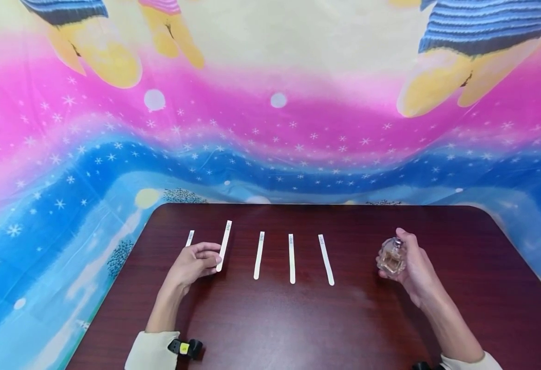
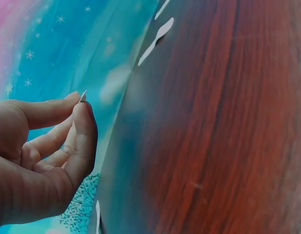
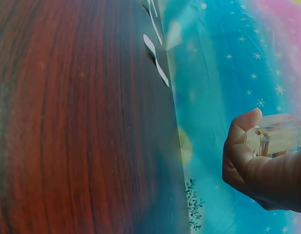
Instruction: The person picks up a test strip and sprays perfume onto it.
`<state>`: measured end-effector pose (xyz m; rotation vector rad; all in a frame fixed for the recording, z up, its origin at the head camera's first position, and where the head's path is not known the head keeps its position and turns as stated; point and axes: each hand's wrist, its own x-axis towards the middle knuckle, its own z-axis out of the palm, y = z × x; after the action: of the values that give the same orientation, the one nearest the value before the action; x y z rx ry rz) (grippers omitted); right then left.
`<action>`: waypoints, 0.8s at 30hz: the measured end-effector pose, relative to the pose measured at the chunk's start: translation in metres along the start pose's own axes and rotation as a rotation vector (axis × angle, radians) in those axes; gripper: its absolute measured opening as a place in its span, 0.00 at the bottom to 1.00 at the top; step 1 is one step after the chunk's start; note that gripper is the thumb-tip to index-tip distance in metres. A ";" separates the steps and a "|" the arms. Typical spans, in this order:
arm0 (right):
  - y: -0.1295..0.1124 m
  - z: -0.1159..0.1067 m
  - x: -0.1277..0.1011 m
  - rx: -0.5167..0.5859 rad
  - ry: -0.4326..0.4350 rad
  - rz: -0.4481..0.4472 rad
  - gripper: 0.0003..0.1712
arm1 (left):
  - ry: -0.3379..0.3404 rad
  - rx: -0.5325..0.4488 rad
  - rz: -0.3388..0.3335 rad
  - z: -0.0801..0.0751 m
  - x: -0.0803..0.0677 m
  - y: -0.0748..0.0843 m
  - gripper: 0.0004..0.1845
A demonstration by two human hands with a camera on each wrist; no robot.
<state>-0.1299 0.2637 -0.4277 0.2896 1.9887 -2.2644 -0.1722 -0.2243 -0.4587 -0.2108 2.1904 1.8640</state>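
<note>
Cream sleeves are seen at the near edge of the dark wooden table, each with a forearm running away from it to a hand.

One white paper strip is pinched near its lower end by the left hand, whose fingers are curled with thumb and forefinger closed on it; in the left wrist view the strip's end is seen nipped between the fingertips. Another, shorter-looking strip is partly hidden just beyond that hand's knuckles. Three more strips are laid side by side on the table out to the thumb side of the left hand, between the two hands and apart from both.

A small clear perfume bottle with amber liquid is gripped by the right hand, the fingers wrapped round it and one finger lying on its top. Whether the bottle is touching the table cannot be told. In the right wrist view its glass is seen against the thumb.

Beyond both hands, a pink and blue starred cloth is hung behind the table.
</note>
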 end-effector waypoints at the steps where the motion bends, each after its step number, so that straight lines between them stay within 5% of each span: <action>1: 0.000 0.000 0.000 0.000 -0.001 0.001 0.32 | 0.004 0.003 -0.007 -0.001 0.001 -0.001 0.22; 24: 0.003 0.000 -0.001 0.002 -0.010 -0.014 0.32 | -0.002 0.078 -0.027 -0.006 0.009 -0.013 0.21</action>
<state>-0.1285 0.2633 -0.4300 0.2657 1.9898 -2.2718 -0.1774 -0.2320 -0.4730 -0.2227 2.2423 1.7600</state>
